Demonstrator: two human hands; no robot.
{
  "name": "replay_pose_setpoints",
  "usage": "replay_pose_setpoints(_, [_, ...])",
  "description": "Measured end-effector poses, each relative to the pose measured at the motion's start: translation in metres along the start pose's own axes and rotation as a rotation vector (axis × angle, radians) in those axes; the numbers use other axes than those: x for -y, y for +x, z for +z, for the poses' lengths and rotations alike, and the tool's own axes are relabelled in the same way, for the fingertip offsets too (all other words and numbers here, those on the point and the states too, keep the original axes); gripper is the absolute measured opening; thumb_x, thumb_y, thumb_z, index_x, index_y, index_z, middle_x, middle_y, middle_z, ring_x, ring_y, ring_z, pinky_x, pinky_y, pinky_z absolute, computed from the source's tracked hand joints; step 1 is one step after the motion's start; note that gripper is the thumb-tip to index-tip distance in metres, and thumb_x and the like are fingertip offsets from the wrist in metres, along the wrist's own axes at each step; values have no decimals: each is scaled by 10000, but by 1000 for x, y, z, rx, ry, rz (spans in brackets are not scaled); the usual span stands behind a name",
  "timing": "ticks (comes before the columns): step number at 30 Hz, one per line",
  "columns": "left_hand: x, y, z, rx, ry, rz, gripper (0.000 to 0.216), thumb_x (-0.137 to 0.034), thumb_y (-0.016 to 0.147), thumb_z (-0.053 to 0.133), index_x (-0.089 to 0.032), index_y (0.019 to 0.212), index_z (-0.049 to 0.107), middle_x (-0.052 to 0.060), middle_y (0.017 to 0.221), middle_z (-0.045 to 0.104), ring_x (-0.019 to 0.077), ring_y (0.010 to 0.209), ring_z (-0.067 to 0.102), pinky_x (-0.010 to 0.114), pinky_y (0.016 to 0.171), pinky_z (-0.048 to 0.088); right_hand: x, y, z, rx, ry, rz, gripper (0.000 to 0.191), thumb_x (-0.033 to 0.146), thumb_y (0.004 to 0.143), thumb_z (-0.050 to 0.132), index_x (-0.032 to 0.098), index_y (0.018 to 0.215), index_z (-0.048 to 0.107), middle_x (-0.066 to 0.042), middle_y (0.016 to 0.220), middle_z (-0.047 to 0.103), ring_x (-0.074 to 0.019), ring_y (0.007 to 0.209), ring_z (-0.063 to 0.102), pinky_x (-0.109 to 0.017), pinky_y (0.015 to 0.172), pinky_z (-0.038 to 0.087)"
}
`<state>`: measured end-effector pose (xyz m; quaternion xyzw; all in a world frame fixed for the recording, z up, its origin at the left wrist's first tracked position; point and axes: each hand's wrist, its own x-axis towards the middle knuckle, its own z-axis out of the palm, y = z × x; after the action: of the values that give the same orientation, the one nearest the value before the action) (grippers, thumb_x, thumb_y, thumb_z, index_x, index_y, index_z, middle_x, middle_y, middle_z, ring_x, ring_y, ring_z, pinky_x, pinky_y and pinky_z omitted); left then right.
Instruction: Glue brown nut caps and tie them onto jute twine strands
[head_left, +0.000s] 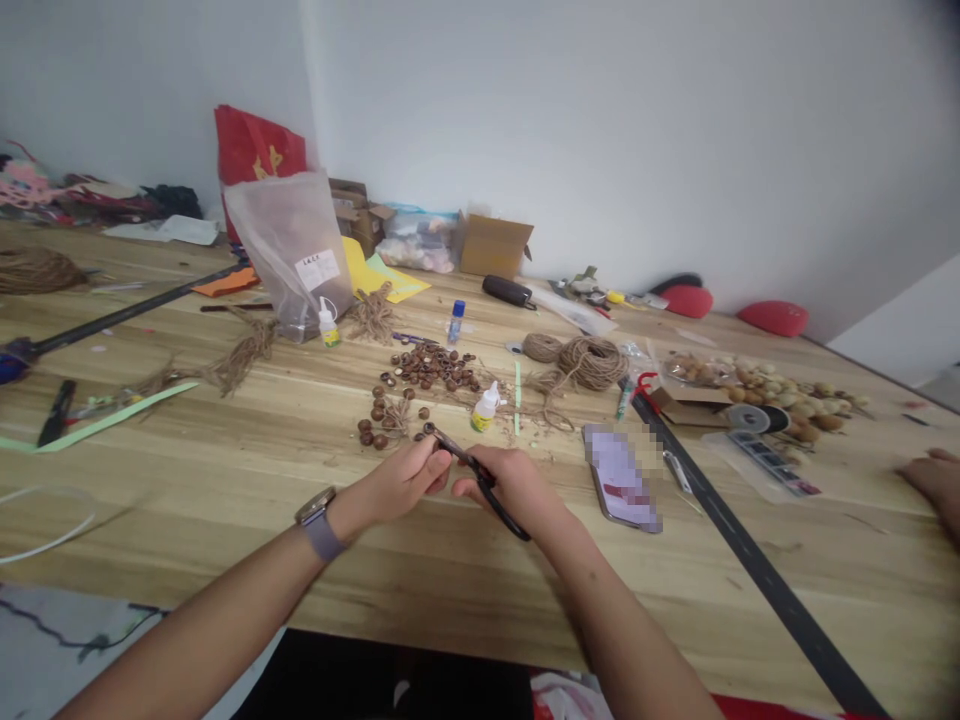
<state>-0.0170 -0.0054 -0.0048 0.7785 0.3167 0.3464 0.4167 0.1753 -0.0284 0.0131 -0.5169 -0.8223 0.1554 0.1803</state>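
Observation:
My right hand (508,483) is closed round the dark handles of a pair of black scissors (472,465), whose blades point up and left over the wooden table (225,480). My left hand (409,478), a watch on its wrist, is pinched right beside the blades; what its fingers hold is too small to make out. Just beyond the hands lie several brown beads (427,372), some jute bits and a small glue bottle (486,406) with a yellow label.
A phone (621,476) lies right of my hands, then a long black strip (750,560). Coils of jute twine (589,362), pale nuts (780,395), a plastic bag (292,250), boxes and another glue bottle (327,324) stand farther back. Another person's hand (934,480) rests at the right edge.

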Motion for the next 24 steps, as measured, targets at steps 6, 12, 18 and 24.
replay_pose_setpoints(6, [-4, 2, -5, 28, -17, -38, 386, -484, 934, 361, -224, 667, 463, 6, 604, 505, 159, 555, 444, 289, 582, 348, -1, 1, 1, -53, -158, 43, 378, 521, 816, 627, 182, 981, 653, -38, 778, 659, -170, 686, 609, -229, 580, 368])
replay_pose_setpoints(12, [6, 5, -4, 61, 50, 25, 333, -483, 902, 435, -212, 734, 532, 28, 697, 544, 185, 655, 488, 288, 645, 368, 6, 0, 4, -66, -339, 47, 421, 511, 830, 614, 215, 1127, 587, -78, 976, 643, -207, 876, 640, -256, 651, 416])
replay_pose_setpoints(18, [-1, 5, -8, 117, 30, 12, 329, -445, 908, 447, -216, 685, 521, 8, 629, 517, 165, 581, 460, 280, 604, 349, 6, 0, 2, -1, -350, 56, 357, 519, 870, 561, 190, 993, 623, -77, 900, 679, -201, 791, 650, -260, 613, 363])
replay_pose_setpoints(24, [-6, 4, -17, 308, 77, -107, 417, -481, 936, 338, -206, 653, 472, -16, 564, 492, 126, 513, 427, 264, 550, 346, -2, 1, 2, 71, -231, 12, 382, 545, 869, 550, 173, 830, 622, -49, 740, 669, -165, 669, 615, -237, 569, 308])
